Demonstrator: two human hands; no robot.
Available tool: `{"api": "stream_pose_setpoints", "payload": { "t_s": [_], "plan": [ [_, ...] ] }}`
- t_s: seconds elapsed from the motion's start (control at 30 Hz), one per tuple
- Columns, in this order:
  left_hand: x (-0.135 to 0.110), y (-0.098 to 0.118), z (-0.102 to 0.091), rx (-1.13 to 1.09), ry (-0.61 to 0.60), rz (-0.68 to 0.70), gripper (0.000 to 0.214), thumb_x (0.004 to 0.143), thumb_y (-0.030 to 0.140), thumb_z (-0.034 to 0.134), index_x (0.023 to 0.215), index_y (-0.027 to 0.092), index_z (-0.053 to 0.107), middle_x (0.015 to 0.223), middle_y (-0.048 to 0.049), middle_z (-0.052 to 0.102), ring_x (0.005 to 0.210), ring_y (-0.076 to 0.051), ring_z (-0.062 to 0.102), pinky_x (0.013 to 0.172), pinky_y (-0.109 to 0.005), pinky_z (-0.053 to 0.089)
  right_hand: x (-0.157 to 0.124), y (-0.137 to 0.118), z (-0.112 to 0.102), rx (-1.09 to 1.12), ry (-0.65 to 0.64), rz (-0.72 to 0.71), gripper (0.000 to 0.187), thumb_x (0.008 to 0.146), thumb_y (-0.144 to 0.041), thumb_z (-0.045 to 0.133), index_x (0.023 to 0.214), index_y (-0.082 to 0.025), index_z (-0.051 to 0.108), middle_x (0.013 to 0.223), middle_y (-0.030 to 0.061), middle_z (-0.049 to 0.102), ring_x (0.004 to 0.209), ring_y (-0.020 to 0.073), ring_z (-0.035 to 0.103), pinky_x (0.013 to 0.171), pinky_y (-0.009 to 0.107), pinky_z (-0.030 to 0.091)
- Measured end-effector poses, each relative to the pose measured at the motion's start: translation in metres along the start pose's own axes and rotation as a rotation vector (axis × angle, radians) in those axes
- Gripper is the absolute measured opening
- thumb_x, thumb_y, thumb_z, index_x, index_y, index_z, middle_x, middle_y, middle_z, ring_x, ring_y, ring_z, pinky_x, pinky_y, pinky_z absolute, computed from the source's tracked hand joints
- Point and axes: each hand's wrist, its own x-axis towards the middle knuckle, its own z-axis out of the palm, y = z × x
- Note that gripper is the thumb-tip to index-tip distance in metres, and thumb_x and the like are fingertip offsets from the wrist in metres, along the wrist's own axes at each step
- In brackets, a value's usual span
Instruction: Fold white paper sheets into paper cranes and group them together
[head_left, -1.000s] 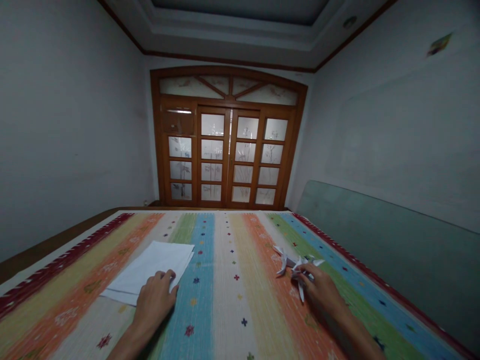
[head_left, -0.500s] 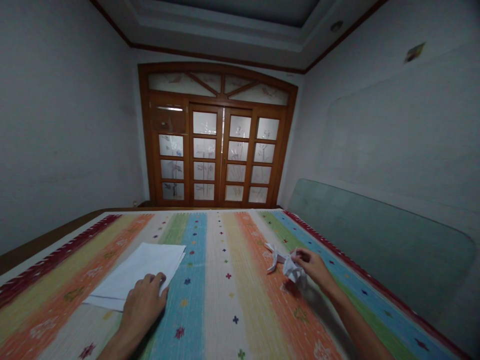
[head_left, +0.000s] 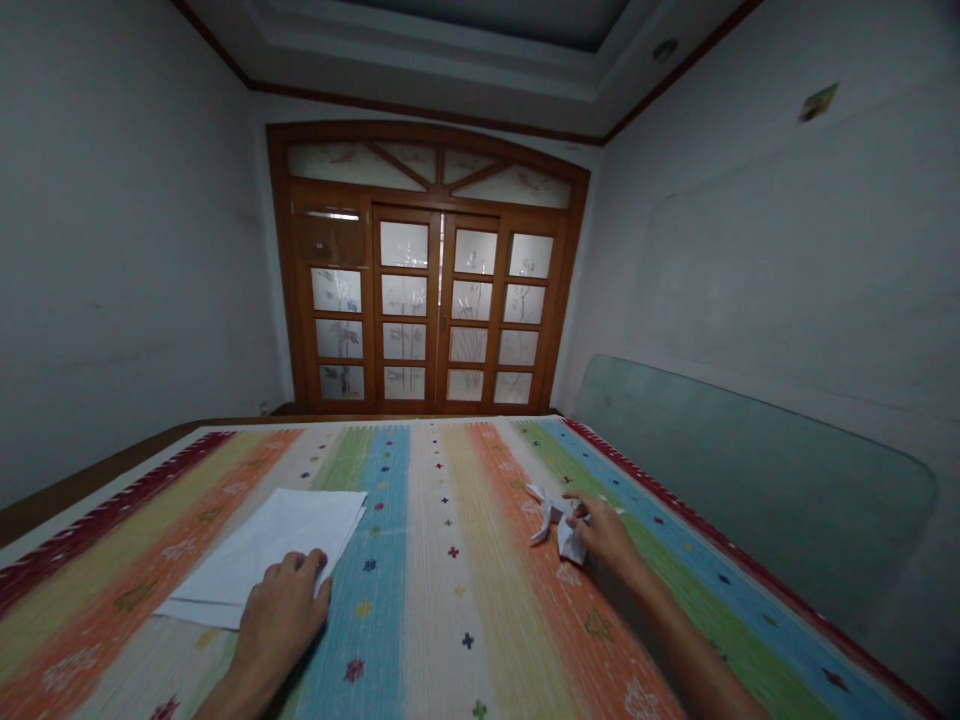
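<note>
My left hand (head_left: 281, 625) lies at the near edge of a stack of white paper sheets (head_left: 259, 555), its fingers resting on the paper. The stack sits flat on the striped cloth. Farther right, my right hand (head_left: 604, 535) is at a small folded white paper figure (head_left: 559, 525), with its fingers over the figure's crumpled part. Pointed paper flaps stick out to the left of my fingers. The part under my fingers is hidden.
A woven cloth with coloured stripes (head_left: 450, 600) covers the wide surface, with a red border along its right side. A green-tinted glass panel (head_left: 750, 480) leans against the right wall. Wooden glazed doors (head_left: 427, 300) stand beyond the far edge.
My right hand has moved down toward the cloth, bringing the crumpled paper piece lower. My left hand stays on the paper stack. The view has drifted slightly.
</note>
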Motion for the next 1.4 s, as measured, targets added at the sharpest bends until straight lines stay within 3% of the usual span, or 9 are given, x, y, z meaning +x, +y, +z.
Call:
{"api": "stream_pose_setpoints", "payload": {
  "t_s": [0.2, 0.4, 0.73, 0.93, 1.1, 1.4],
  "plan": [
    [0.001, 0.000, 0.001, -0.003, 0.018, 0.000, 0.039, 0.098, 0.023, 0.039, 0.123, 0.012, 0.067, 0.118, -0.0179, 0.068, 0.107, -0.034, 0.065, 0.086, -0.043, 0.051, -0.007, 0.003, -0.003, -0.110, 0.021, -0.136, 0.034, 0.079, -0.014, 0.057, 0.108, -0.022, 0.073, 0.104, 0.0106, 0.071, 0.104, 0.0297, 0.062, 0.093, 0.041, 0.047],
    [0.002, -0.002, 0.005, -0.019, 0.030, -0.004, 0.039, 0.099, 0.023, 0.039, 0.123, 0.012, 0.067, 0.121, -0.0181, 0.068, 0.107, -0.034, 0.065, 0.086, -0.043, 0.052, -0.017, 0.007, -0.001, -0.154, 0.018, -0.179, 0.024, 0.086, -0.015, 0.051, 0.097, -0.020, 0.072, 0.096, 0.0107, 0.069, 0.096, 0.0284, 0.064, 0.088, 0.039, 0.049],
    [-0.002, 0.003, -0.005, 0.016, 0.013, -0.004, 0.039, 0.099, 0.021, 0.040, 0.124, 0.013, 0.067, 0.122, -0.0166, 0.069, 0.110, -0.033, 0.065, 0.089, -0.041, 0.051, -0.024, 0.017, 0.002, -0.135, 0.000, -0.131, 0.058, 0.073, -0.005, 0.044, 0.127, -0.015, 0.062, 0.090, 0.0083, 0.075, 0.082, 0.0241, 0.071, 0.075, 0.033, 0.052],
    [-0.004, 0.003, -0.007, -0.030, 0.018, -0.005, 0.037, 0.098, 0.020, 0.040, 0.123, 0.013, 0.068, 0.121, -0.0172, 0.069, 0.110, -0.034, 0.065, 0.090, -0.042, 0.051, -0.028, 0.015, 0.002, -0.106, -0.007, -0.143, 0.056, 0.079, -0.010, 0.040, 0.132, -0.013, 0.059, 0.083, 0.0079, 0.076, 0.072, 0.0247, 0.072, 0.069, 0.033, 0.053],
    [-0.003, 0.003, -0.006, -0.050, 0.020, -0.004, 0.035, 0.097, 0.020, 0.043, 0.121, 0.013, 0.068, 0.118, -0.0160, 0.071, 0.108, -0.032, 0.066, 0.089, -0.041, 0.050, -0.027, 0.016, 0.001, -0.088, 0.068, -0.154, 0.055, 0.076, -0.011, 0.042, 0.127, -0.015, 0.062, 0.099, 0.0126, 0.076, 0.091, 0.0278, 0.072, 0.083, 0.040, 0.055],
    [-0.004, 0.004, -0.008, -0.059, -0.006, -0.019, 0.035, 0.099, 0.020, 0.040, 0.124, 0.015, 0.064, 0.116, -0.0141, 0.072, 0.109, -0.030, 0.066, 0.083, -0.037, 0.051, -0.026, 0.009, -0.003, -0.067, 0.135, -0.208, 0.052, 0.074, -0.009, 0.043, 0.120, -0.017, 0.064, 0.109, 0.0134, 0.074, 0.102, 0.0267, 0.070, 0.093, 0.042, 0.054]
  ]
}}
